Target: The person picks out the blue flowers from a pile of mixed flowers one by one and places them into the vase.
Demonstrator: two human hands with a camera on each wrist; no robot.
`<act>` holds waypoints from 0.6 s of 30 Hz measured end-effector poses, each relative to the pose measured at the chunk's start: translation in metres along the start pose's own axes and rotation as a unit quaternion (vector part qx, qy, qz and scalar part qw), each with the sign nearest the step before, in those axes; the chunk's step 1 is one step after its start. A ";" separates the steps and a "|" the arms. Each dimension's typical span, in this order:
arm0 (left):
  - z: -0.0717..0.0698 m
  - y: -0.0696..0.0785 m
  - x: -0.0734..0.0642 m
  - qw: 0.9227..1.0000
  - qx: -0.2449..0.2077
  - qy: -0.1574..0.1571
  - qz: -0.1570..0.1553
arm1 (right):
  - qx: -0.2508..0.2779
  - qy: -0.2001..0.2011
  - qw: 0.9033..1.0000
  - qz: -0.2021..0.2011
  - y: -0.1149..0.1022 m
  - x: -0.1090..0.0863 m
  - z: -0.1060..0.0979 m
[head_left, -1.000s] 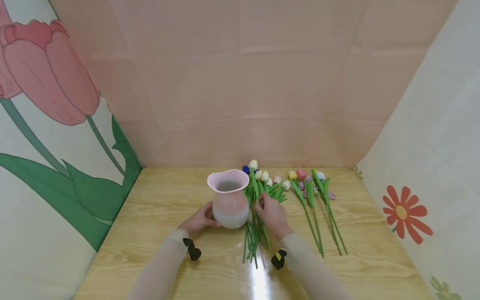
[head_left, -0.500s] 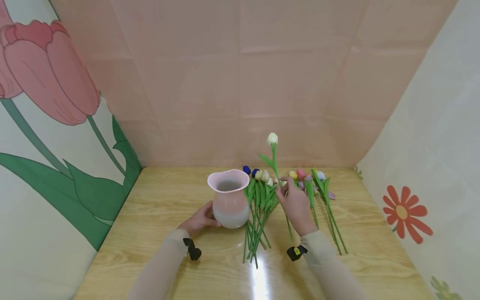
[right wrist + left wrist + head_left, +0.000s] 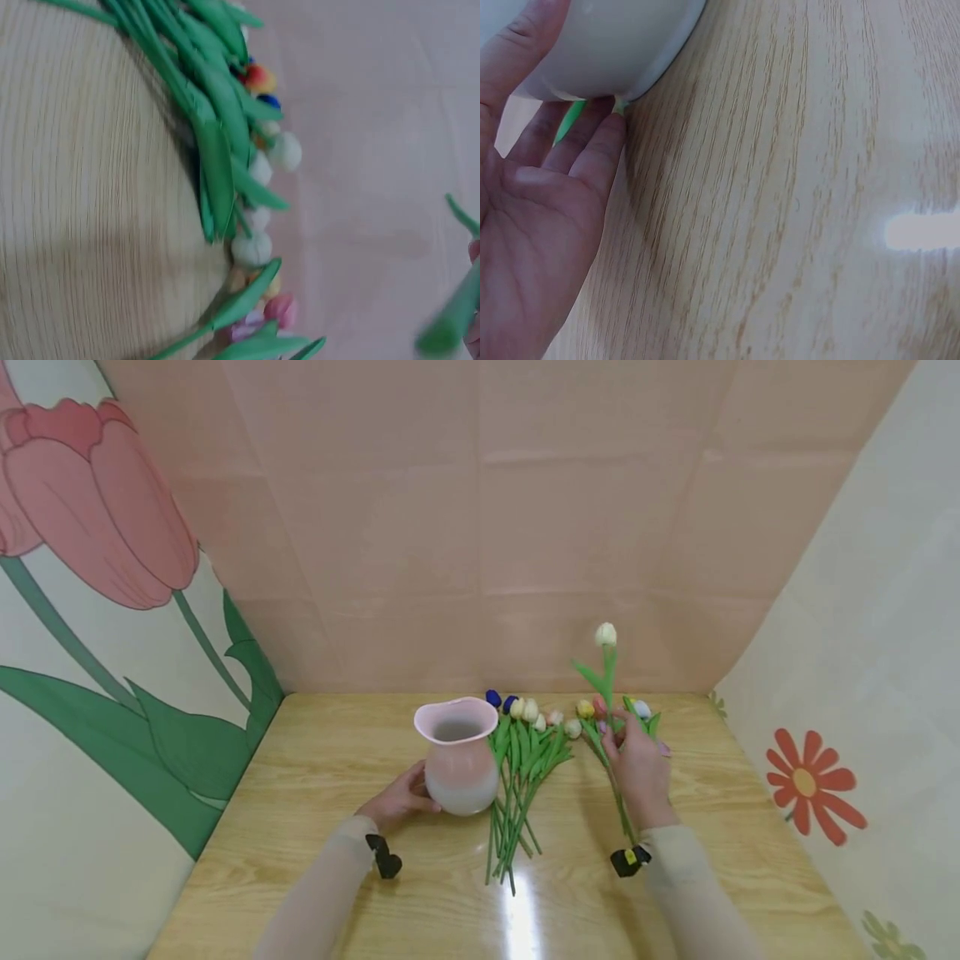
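Observation:
A pink-and-white vase point(image 3: 463, 777) with a wavy rim stands upright on the table. My left hand point(image 3: 397, 803) holds its lower left side. In the left wrist view the thumb lies along the wall of the vase point(image 3: 622, 45) and the fingers curl under its curve. My right hand point(image 3: 641, 777) pinches the green stem of a white tulip point(image 3: 606, 635), bloom up, over the smaller flower group. Only a blurred green stem point(image 3: 450, 319) and a bit of the hand show at the right wrist view's edge.
A bundle of tulips point(image 3: 525, 764), mostly white with blue ones, lies right of the vase, stems toward me. Farther right lie yellow, pink and pale blue flowers point(image 3: 586, 710), partly hidden by my right hand. A pink backdrop point(image 3: 480, 568) rises behind the wooden table point(image 3: 337, 727).
My right hand has drawn the white tulip up out of the bundle and carried it to the right, over the other flowers. The left hand and the vase have stayed put.

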State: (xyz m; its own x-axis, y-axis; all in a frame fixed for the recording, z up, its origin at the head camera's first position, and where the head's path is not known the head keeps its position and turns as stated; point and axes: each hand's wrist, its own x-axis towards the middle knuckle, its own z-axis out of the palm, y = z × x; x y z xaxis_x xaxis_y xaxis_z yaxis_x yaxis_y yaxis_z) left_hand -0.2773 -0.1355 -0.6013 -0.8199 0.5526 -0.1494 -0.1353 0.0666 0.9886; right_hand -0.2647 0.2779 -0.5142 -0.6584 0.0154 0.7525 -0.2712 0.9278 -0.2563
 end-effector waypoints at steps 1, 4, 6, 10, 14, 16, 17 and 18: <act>0.000 0.000 0.000 1.000 0.001 0.000 0.001 | 0.000 -0.005 1.000 0.005 0.004 0.001 0.000; -0.001 0.000 0.001 1.000 0.001 -0.001 0.000 | -0.016 -0.013 1.000 0.015 0.014 0.001 0.002; -0.001 0.000 0.001 1.000 -0.003 -0.004 0.000 | -0.027 -0.016 0.999 0.015 0.022 -0.001 0.005; 0.000 0.000 0.001 1.000 -0.004 -0.004 -0.002 | -0.046 -0.031 0.998 0.015 0.037 -0.007 0.012; -0.001 0.000 0.001 1.000 0.002 -0.003 -0.001 | -0.058 -0.083 0.994 0.047 0.051 -0.016 0.020; -0.001 0.000 0.001 1.000 0.002 -0.003 0.001 | -0.063 -0.115 0.989 0.070 0.057 -0.020 0.022; -0.001 0.000 0.001 1.000 0.001 -0.004 0.000 | -0.062 -0.131 0.986 0.080 0.059 -0.022 0.023; -0.002 0.000 0.001 1.000 0.001 -0.004 0.000 | -0.061 -0.146 0.983 0.089 0.061 -0.024 0.023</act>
State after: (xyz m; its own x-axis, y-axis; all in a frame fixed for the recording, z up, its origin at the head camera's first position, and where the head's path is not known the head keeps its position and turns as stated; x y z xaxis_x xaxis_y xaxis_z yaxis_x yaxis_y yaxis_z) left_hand -0.2794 -0.1361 -0.6016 -0.8153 0.5594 -0.1497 -0.1346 0.0685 0.9885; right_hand -0.2819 0.3257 -0.5617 -0.8658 0.0908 0.4921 -0.0585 0.9583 -0.2797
